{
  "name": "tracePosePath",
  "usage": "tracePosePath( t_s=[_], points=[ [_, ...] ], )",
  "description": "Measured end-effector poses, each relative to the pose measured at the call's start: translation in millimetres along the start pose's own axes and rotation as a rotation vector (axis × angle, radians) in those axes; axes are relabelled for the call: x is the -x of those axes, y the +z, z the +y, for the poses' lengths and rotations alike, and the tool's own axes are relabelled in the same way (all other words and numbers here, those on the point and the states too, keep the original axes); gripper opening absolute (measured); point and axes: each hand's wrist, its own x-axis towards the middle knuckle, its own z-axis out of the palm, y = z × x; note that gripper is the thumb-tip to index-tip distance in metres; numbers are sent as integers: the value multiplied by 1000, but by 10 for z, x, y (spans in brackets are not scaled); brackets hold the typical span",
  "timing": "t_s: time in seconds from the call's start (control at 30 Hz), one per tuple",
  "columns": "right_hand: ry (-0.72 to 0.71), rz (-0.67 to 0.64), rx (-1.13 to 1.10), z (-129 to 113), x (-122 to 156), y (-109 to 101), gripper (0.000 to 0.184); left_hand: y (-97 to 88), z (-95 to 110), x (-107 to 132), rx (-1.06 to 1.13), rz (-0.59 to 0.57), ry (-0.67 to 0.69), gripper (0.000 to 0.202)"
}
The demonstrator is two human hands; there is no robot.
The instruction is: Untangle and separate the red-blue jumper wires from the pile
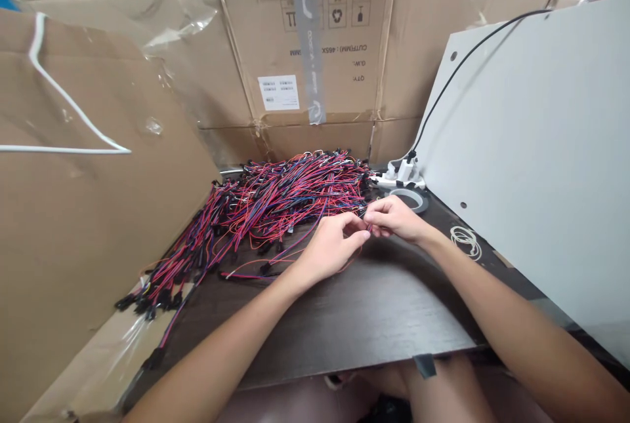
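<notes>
Left hand (335, 239): yours pinches a thin wire lead (367, 221) at its tip, fingers curled.
Right hand (394, 216): it pinches the same lead from the other side, touching your left fingertips.
Lead: sits mid-tabletop, just before the red-and-blue wire pile (275, 203) toward the far-left corner.
Handling: probably light, limp, tangle-prone; grip it by the black connector end.
Nearby: tape roll (411, 199), coiled white wire (466, 239) toward the right edge.

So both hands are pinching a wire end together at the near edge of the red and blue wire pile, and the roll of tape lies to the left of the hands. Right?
Not quite. In the head view the roll of tape lies to the right of the hands, beyond the right hand. The rest holds: left hand and right hand meet on a wire end by the wire pile.
</notes>
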Motion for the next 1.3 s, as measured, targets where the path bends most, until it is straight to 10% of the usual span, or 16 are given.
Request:
tracePosePath(
  t_s=[0.27,1.3],
  points=[
    [-53,-9,40,26,-22,119,34,-62,-141,16,431,-75,-274,11],
    [12,91,-57,-1,26,-134,29,-277,-184,39,627,-275,-359,27]
  ],
)
